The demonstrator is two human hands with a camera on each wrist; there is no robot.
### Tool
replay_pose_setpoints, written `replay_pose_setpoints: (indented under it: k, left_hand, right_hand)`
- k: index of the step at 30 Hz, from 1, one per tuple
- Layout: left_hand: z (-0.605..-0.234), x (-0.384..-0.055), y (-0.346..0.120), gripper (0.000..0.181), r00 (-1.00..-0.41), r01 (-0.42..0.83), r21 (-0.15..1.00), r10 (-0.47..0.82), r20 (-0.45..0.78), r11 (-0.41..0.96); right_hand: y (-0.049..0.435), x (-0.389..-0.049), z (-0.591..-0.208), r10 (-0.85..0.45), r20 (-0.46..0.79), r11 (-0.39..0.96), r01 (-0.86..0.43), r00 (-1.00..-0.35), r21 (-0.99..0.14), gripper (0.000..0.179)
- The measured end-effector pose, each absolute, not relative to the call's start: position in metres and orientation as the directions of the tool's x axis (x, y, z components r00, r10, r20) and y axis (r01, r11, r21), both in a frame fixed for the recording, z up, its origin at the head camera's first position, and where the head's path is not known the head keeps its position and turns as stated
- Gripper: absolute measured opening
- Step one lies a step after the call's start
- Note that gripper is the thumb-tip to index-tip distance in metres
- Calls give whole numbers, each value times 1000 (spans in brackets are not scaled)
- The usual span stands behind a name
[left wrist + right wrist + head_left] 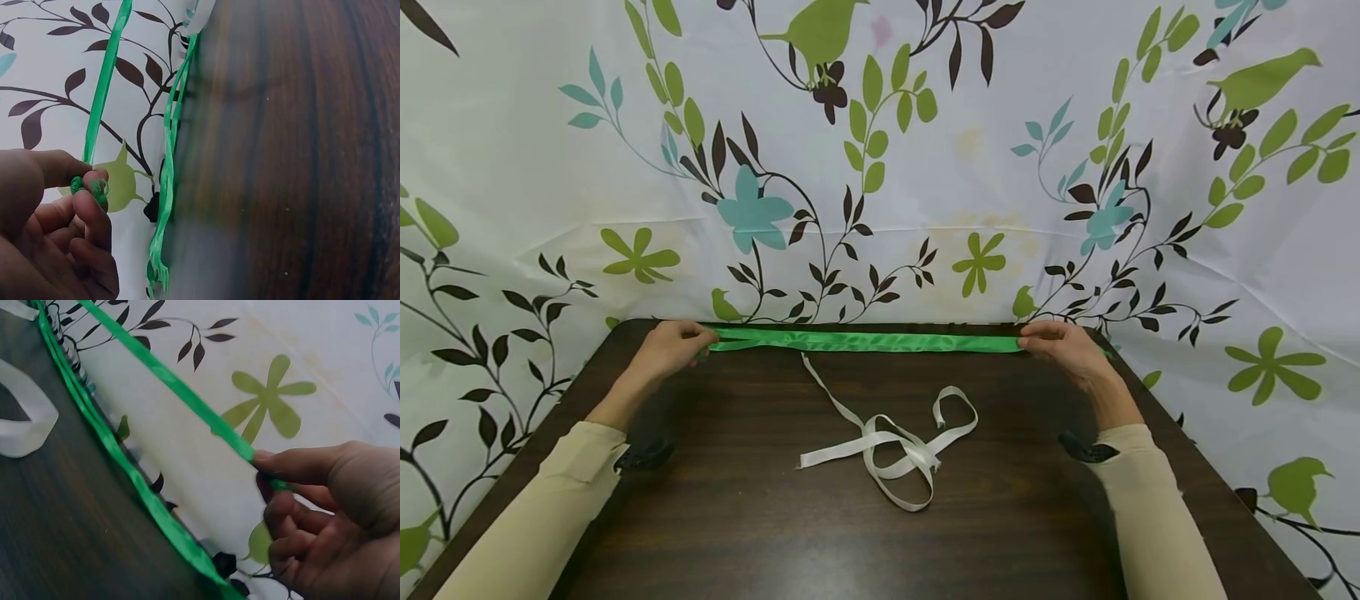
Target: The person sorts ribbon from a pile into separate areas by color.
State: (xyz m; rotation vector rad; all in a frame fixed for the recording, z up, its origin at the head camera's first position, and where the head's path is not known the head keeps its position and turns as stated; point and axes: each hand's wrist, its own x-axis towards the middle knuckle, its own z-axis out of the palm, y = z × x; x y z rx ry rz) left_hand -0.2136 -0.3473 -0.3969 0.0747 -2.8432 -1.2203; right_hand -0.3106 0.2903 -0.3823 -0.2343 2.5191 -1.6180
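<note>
Pinched between thumb and fingertips of my left hand (673,346) is one end of a narrow green ribbon (105,87); its bunched, frayed tip pokes out in the left wrist view. My right hand (1067,348) pinches the other end with thumb and forefinger. Between the hands the ribbon runs straight and taut, raised above the tabletop. Another green length (156,512) lies loosely along the table's far edge, below the held one; from the head view the two overlap. Nearer to me, a white ribbon (827,452) lies in loose loops, touched by neither hand.
The dark wood-grain table (760,533) ends at the back against a white cloth (880,275) printed with leaves, birds and flowers. The same cloth hangs at both sides. A dark band (643,456) sits at each wrist, by the pale sleeves.
</note>
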Motion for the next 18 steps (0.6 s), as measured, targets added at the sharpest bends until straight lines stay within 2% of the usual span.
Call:
replay_pose_setpoints:
  k: [3,7,10,18]
  left_hand:
    - [-401,-215,-348,46,-997,-15,719,-61,39,695]
    - [-406,-217,-347,45,-998,-8,717,-50,37,697]
    - [-411,-218,-346,44,-999,-11,719,-38,22,695]
    - [-423,-224,-339,42,-1000,2,721,-13,16,693]
  right_hand:
    - [293,-313,-390,-143,-23,350,-29,-989,-936,48]
    - [293,-317,-400,-122,-11,230,-17,-993,-973,33]
    - [291,-318,-407,-95,-20,172,3,-995,-985,29]
    - [284,-322,-426,-48,-48,92,44,-998,-995,49]
